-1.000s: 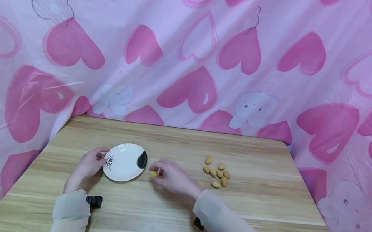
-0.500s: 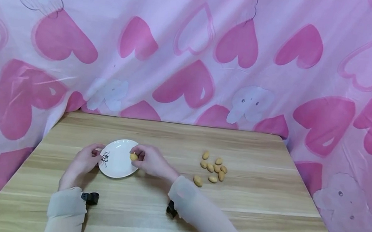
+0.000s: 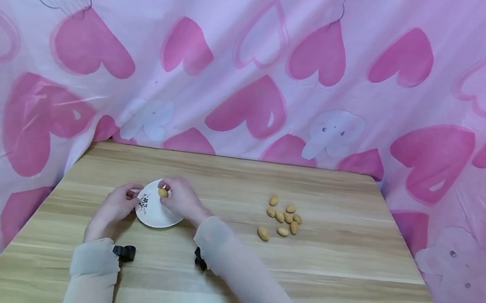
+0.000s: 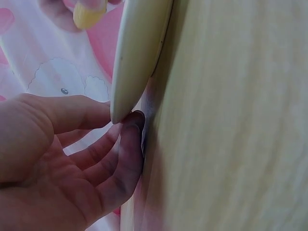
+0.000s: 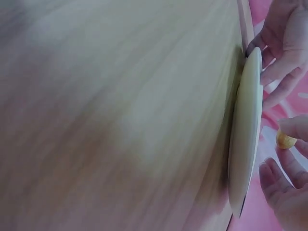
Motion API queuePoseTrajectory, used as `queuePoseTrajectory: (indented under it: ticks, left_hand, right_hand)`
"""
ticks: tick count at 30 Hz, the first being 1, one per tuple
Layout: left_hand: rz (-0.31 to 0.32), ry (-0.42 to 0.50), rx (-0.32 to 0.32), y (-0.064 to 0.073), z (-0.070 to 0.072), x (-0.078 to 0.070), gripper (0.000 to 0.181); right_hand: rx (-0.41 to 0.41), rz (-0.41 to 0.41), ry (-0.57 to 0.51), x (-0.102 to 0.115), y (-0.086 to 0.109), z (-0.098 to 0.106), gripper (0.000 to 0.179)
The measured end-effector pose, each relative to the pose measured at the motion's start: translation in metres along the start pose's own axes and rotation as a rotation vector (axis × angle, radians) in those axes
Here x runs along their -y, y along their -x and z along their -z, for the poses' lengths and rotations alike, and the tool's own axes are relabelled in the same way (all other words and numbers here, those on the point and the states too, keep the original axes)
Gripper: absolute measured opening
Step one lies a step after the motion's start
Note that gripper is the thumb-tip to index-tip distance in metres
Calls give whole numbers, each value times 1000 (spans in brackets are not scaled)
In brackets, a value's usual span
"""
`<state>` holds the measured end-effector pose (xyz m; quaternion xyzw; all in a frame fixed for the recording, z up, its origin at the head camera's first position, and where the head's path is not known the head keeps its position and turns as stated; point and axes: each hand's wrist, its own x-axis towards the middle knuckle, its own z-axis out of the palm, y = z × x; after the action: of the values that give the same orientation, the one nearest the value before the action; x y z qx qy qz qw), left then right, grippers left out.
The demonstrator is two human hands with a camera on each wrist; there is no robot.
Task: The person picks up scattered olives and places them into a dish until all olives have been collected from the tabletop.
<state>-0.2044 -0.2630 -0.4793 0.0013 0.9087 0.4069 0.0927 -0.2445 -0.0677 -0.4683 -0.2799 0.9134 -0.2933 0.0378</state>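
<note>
A small white plate (image 3: 157, 216) with a dark floral print lies on the left half of the table. My left hand (image 3: 114, 207) pinches its left rim; in the left wrist view the thumb is above the rim (image 4: 126, 98) and the fingers curl beneath. Over the plate, my right hand (image 3: 181, 198) holds a small yellow-brown oval piece (image 3: 163, 193) between thumb and fingertips. The right wrist view shows this piece (image 5: 284, 139) held above the plate's face. My right hand hides the plate's dark right edge in the head view.
Several similar yellow-brown oval pieces (image 3: 288, 218) lie loosely grouped on the wooden table (image 3: 321, 292), right of the plate. One larger piece (image 3: 263, 233) sits at the group's near left. A pink heart-patterned cloth (image 3: 248, 106) hangs behind and at both sides.
My right hand has carried the oval piece leftward from beside the plate to above it. My left hand stays at the plate's rim. The head view has shifted slightly.
</note>
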Motion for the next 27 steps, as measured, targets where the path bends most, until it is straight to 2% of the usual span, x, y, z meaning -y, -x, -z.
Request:
queuePoseTrajectory:
  ticks: [10, 16, 20, 27]
  left_hand:
    - [-29, 14, -22, 2, 0, 0, 42]
    - [-5, 48, -26, 5, 0, 4, 41]
    - [15, 48, -31, 7, 4, 5, 41]
    - [-5, 64, -17, 4, -1, 1, 41]
  right_hand:
    - [14, -26, 119, 10, -17, -11, 29]
    - [51, -63, 207, 11, -25, -23, 30]
    - [51, -51, 231, 14, -27, -25, 31]
    - [38, -27, 274, 13, -26, -23, 32]
